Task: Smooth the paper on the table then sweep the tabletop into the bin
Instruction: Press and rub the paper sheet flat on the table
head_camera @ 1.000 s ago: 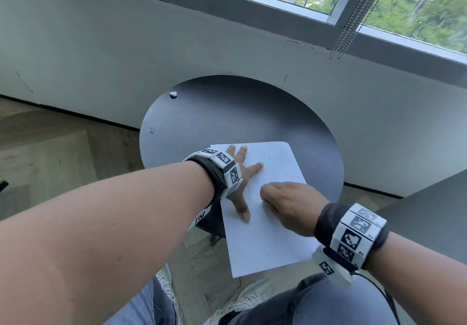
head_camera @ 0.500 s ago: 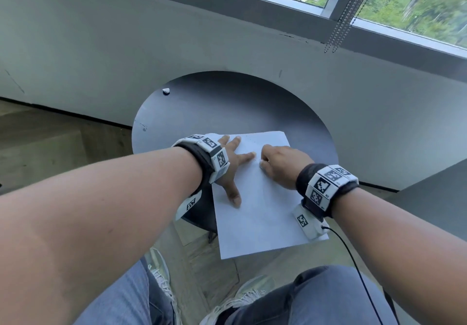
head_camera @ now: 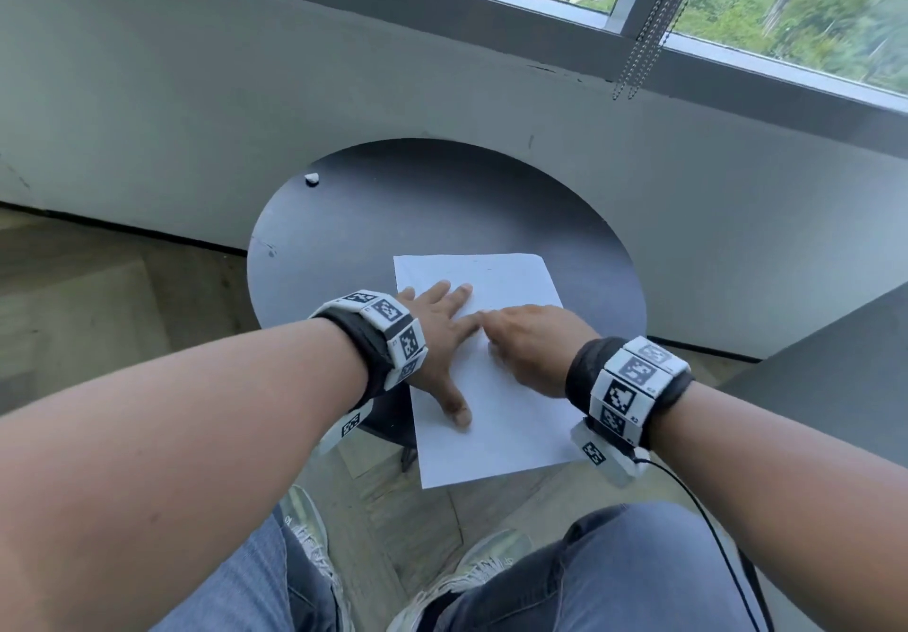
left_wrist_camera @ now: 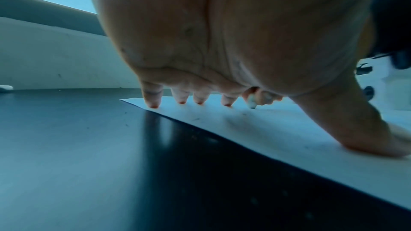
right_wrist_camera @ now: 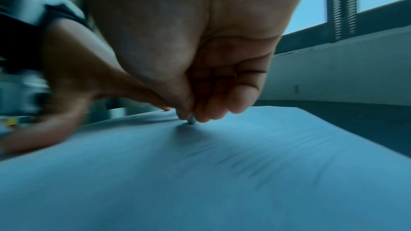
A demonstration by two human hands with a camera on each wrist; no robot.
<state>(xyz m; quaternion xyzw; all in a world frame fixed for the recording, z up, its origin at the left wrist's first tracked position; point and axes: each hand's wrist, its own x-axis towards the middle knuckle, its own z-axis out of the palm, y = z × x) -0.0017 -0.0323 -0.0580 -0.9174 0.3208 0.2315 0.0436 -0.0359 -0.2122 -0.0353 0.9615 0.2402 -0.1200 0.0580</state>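
A white sheet of paper point(head_camera: 491, 371) lies on a round black table point(head_camera: 442, 218) that stands against a grey wall below a window. The sheet's near end hangs over the table edge, above a wooden floor.

The left hand point(head_camera: 437, 336) lies flat on the left part of the paper, fingers spread and straight, thumb stretched toward the person. In the left wrist view its fingertips point(left_wrist_camera: 153, 105) press on the sheet close to its far left edge.

The right hand point(head_camera: 530, 346) rests on the middle of the paper, just right of the left hand and touching or nearly touching its fingers. Its fingers are curled under, and in the right wrist view the thumb and fingertips point(right_wrist_camera: 209, 113) pinch a small pale object point(right_wrist_camera: 191, 120) against the sheet; what the object is cannot be told.

A small white crumpled scrap point(head_camera: 311, 179) sits near the table's far left rim, well apart from the paper. The person's jeans and shoes show below.
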